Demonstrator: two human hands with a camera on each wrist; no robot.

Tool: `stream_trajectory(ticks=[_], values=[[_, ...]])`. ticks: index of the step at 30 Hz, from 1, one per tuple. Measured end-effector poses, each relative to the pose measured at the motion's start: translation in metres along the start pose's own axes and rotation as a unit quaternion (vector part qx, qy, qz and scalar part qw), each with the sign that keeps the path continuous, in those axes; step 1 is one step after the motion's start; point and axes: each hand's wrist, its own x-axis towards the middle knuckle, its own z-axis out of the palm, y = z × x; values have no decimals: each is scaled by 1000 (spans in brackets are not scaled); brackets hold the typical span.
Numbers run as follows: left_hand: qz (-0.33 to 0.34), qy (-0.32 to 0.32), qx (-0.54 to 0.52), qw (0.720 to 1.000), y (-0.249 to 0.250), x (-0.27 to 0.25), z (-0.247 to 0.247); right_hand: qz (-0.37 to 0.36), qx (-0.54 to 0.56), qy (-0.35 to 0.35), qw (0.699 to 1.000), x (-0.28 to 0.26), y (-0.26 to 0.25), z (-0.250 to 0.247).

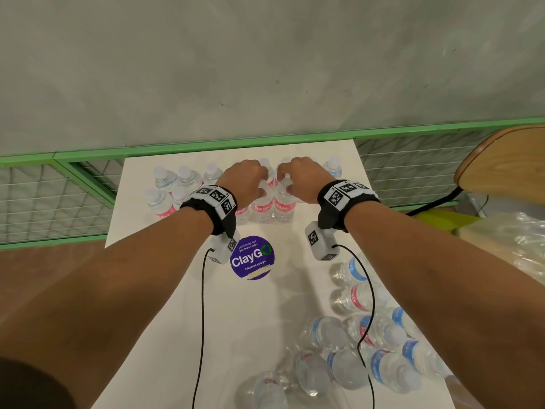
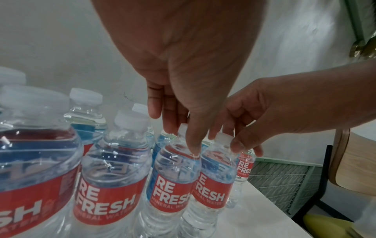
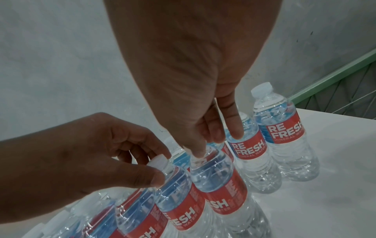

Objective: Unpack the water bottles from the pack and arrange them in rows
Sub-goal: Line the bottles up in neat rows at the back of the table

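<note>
A: Where are your hands?

B: Both out over the far end of the white desk [image 1: 300,231]. My left hand [image 1: 244,178] pinches the neck of one upright bottle [image 2: 173,173], fingers curled at its white cap, thumb down on its shoulder. My right hand [image 1: 300,180] does likewise with the neighbouring bottle [image 2: 211,180], fingertips round its cap.

A: Do those two bottles touch?

B: They stand side by side, just beside one another, red labels facing me. From the head view I can't tell whether their bases rest on the desk.

A: And the others?

B: Standing bottles [image 1: 168,187] are grouped to the left of my left hand in two rows, caps up. One more upright bottle [image 1: 333,168] stands to the right of my right hand near the desk's far edge. Near me on the right, loose bottles [image 1: 368,349] lie on their sides in a heap, some with blue label ends showing, some red.

A: Anything else on the desk?

B: A round purple sticker [image 1: 252,258] between my wrists. A wooden chair [image 1: 501,160] sits off to the right, with crumpled clear plastic [image 1: 513,243] below it.
</note>
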Motion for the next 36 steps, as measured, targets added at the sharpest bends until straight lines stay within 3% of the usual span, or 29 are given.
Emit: stream_trajectory(ticks=[6, 23, 36], values=[[4, -4, -9, 1000, -1, 0, 0, 55, -9, 6, 998, -3, -2, 4], [9, 16, -27, 999, -1, 0, 2, 6, 3, 19, 1000, -4, -6, 1], [6, 16, -21, 1000, -1, 0, 3, 17, 18, 34, 999, -4, -2, 10]])
